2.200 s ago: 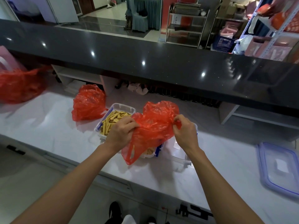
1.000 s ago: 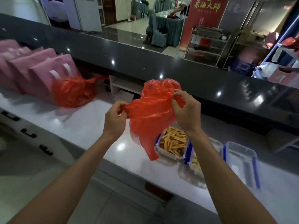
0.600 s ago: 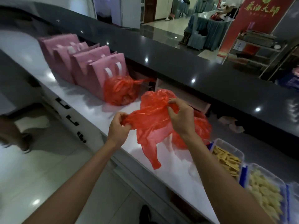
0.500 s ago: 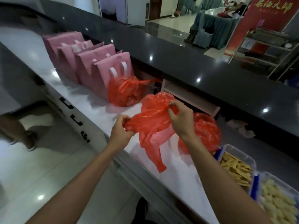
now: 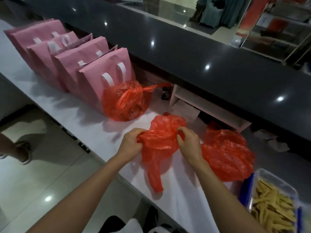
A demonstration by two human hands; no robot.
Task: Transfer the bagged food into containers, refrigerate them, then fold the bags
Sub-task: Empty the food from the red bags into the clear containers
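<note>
Bag [image 5: 161, 145], empty and red, is being held just above the white counter [image 5: 94, 130], between both hands. Left hand [image 5: 132, 142] is pinching one bunched edge with curled fingers; right hand [image 5: 188, 142] is pinching the opposite edge, thumb and fingers closed on the film. Holding two edges apart is probably stretching the film flat, as a first fold calls for. One handle loop is hanging below the hands, touching or nearly touching the counter.

Film is appearing thin, glossy and heavily creased; it will likely slip and spring back unless pressed down.

Second bag [image 5: 227, 157], crumpled and puffed, is lying just right of the right wrist; whether it is holding food cannot be told. Tied bag [image 5: 126, 101], knotted at the top and bulging, is sitting against the nearest of the pink bags [image 5: 94, 76], stiff paper-like carriers with white handles standing in a row.

Container [image 5: 272, 204], clear plastic with blue clips, is sitting lidless at the right edge, filled with yellow strips of food [image 5: 271, 207]. Judging by this, refrigeration is not yet done for it.
</note>
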